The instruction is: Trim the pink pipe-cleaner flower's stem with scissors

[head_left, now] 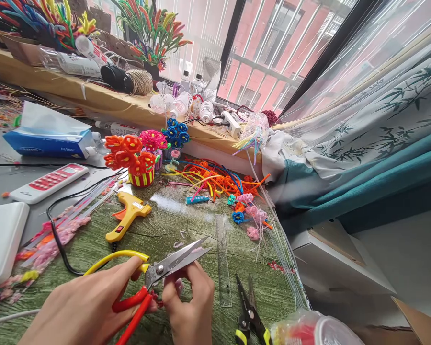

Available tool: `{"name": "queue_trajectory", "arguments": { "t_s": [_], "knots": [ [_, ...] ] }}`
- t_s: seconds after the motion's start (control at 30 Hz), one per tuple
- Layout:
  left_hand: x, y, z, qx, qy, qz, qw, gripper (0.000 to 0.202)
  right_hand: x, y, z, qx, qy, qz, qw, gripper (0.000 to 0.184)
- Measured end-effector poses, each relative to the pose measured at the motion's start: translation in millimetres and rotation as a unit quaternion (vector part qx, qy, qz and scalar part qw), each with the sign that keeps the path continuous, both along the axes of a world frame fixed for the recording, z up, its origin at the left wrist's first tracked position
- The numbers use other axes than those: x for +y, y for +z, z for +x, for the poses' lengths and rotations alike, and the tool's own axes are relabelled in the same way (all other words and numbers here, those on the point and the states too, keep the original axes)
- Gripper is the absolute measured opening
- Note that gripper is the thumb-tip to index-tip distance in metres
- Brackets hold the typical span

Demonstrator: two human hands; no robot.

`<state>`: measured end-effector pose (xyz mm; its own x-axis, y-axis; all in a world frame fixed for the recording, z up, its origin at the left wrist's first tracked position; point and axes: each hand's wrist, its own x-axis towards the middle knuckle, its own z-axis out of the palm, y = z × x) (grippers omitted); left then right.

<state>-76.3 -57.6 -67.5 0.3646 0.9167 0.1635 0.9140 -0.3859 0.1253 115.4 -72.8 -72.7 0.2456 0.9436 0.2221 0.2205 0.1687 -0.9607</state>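
At the near edge of the worktop (187,230), at 6 o'clock, your left hand (89,311) grips the scissors (165,270) by their red and yellow loop handles, fingers closed around them. The blades stand slightly parted, tips pointing to 2 o'clock. Your right hand (190,306) sits just beside the pivot, fingers pinched shut on a small pink piece (179,286); what it is exactly cannot be told, as the fingers hide most of it.

Judging by the pipe cleaners (215,179) heaped at 12 o'clock, the pinched piece is likely soft, light and easily bent. Hold it close to the cut line so that it does not flex away from the blades. Keep fingertips clear of the edges.

The yellow glue gun (129,215) lies at 10 o'clock, its black cord trailing toward 8 o'clock. A clear ruler (222,261) lies at 1 o'clock. Black pliers (249,311) rest at 3 o'clock. Finished flower pots (138,160) stand at 11 o'clock.
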Motion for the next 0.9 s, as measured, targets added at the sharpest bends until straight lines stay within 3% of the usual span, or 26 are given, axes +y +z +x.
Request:
{"name": "queue_trajectory", "arguments": {
  "t_s": [0.23,0.43,0.67,0.8,0.9],
  "knots": [
    [-2,3.6,1,0.008,0.014,-0.004,1.0,0.016,1,-1.0,1,-0.016,0.0,0.004,1.0,0.011],
    [2,-2.3,-1,-0.01,0.005,0.065,0.998,0.022,0,-1.1,2,-0.029,-0.002,0.0,1.0,0.012],
    [6,-1.3,-5,0.007,0.004,0.05,0.999,0.022,2,-0.6,2,-0.009,-0.011,0.001,1.0,0.011],
    [6,-4.8,-7,-0.122,0.032,-0.018,0.992,0.019,2,0.9,3,0.016,-0.032,-0.003,0.999,0.013],
    [-1,-14.0,-2,-0.281,0.04,-0.134,0.95,0.039,1,0.6,4,0.057,-0.056,-0.02,0.997,0.017]
  ]
}}
